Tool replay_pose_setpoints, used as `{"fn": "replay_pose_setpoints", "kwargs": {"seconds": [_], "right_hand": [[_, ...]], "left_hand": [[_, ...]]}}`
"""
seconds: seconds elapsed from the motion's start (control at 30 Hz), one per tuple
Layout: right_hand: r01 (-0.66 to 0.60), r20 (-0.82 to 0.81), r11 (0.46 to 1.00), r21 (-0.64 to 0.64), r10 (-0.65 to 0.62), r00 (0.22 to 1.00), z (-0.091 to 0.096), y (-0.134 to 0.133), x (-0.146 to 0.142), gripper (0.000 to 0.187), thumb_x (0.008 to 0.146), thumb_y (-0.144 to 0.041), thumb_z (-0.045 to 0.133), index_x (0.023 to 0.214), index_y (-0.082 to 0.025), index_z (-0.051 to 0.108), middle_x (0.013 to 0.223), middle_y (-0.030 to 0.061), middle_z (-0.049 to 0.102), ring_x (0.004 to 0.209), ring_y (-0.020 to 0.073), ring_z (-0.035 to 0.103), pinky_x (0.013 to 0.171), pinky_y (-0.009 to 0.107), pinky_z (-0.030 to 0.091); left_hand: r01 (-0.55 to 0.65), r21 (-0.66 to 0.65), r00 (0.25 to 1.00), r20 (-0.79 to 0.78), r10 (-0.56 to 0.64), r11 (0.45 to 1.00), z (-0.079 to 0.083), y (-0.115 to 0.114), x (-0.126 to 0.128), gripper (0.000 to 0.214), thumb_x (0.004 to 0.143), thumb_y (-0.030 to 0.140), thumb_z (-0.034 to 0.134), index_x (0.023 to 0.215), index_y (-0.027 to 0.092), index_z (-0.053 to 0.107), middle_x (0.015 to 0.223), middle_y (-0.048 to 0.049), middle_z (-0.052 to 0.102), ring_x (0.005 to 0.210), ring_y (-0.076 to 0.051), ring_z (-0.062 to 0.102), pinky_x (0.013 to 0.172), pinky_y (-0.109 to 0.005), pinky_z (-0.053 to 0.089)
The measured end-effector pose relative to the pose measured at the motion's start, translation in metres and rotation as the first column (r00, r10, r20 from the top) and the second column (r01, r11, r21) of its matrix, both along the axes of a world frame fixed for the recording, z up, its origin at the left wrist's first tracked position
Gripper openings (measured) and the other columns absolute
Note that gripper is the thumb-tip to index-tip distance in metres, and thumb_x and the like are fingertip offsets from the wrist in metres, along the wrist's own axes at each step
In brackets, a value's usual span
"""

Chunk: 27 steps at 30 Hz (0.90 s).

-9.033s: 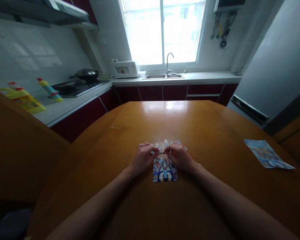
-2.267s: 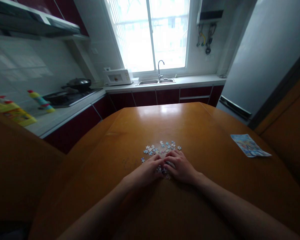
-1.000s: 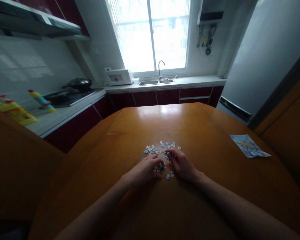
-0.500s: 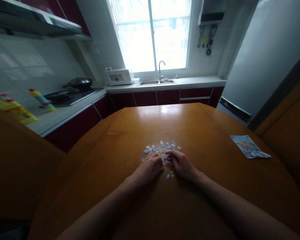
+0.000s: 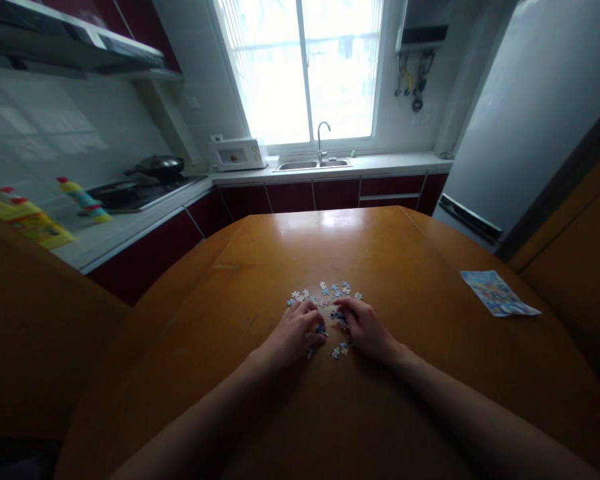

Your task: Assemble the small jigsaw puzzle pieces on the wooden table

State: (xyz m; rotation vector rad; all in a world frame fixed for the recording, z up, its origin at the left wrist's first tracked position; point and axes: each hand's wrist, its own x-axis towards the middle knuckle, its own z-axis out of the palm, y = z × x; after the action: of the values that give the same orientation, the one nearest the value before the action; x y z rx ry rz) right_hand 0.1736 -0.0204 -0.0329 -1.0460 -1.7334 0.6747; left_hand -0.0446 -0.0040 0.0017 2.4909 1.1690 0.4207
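Small blue-and-white jigsaw pieces (image 5: 330, 291) lie scattered on the wooden table (image 5: 360, 247), just beyond my hands. My left hand (image 5: 293, 333) rests on the table with fingers curled over pieces at its fingertips. My right hand (image 5: 363, 327) lies beside it, fingers bent and pinching pieces near the pile. A few loose pieces (image 5: 339, 351) sit between the two hands, closer to me. What each hand grips is too small to name.
A printed picture sheet (image 5: 497, 292) lies at the table's right side. Behind the table runs a counter with a sink (image 5: 313, 163), a white microwave (image 5: 237, 155), a hob with a wok (image 5: 157, 165) and yellow bottles (image 5: 27, 223). A fridge (image 5: 525, 127) stands at right.
The assembled puzzle seen nine seconds ago is now broken into loose pieces. Over the last second both hands crept slightly forward among the pieces; my left hand shifted a little left.
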Motion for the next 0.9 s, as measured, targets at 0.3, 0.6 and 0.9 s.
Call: {"fn": "replay_pose_setpoints", "kwargs": {"seconds": [0.3,0.6,0.9], "right_hand": [[-0.104,0.037,0.995,0.004,0.104,0.994,0.006,-0.003,-0.001,0.027,0.092,-0.008,0.048,0.106,-0.019,0.069,0.101,0.0071,0.073,0.096,0.0208,0.067,0.087,0.036,0.053],[-0.213,-0.017,0.976,0.037,0.213,0.977,0.017,-0.008,0.0,0.033,0.093,-0.007,0.049,0.114,-0.022,0.068,0.108,0.0068,0.071,0.104,0.0202,0.065,0.094,0.037,0.051],[-0.016,-0.101,0.998,-0.066,0.009,0.995,-0.001,0.002,0.001,0.014,0.088,-0.019,0.065,0.1,-0.02,0.069,0.089,0.0041,0.071,0.08,0.0187,0.067,0.074,0.032,0.055]], "left_hand": [[0.028,-0.062,0.993,0.114,-0.021,0.998,-0.006,0.0,0.001,0.005,0.09,0.014,0.064,0.09,0.019,0.065,0.09,-0.0008,0.067,0.085,-0.017,0.06,0.078,-0.028,0.044],[0.028,0.116,0.983,0.177,-0.048,0.993,-0.001,-0.006,0.007,0.029,0.096,0.029,0.062,0.124,0.025,0.066,0.112,-0.007,0.07,0.105,-0.023,0.059,0.097,-0.039,0.043],[-0.108,0.152,0.97,0.231,0.071,0.982,-0.008,-0.006,0.009,0.017,0.097,0.022,0.057,0.105,0.024,0.072,0.101,-0.0057,0.07,0.1,-0.022,0.06,0.092,-0.038,0.043]]}}
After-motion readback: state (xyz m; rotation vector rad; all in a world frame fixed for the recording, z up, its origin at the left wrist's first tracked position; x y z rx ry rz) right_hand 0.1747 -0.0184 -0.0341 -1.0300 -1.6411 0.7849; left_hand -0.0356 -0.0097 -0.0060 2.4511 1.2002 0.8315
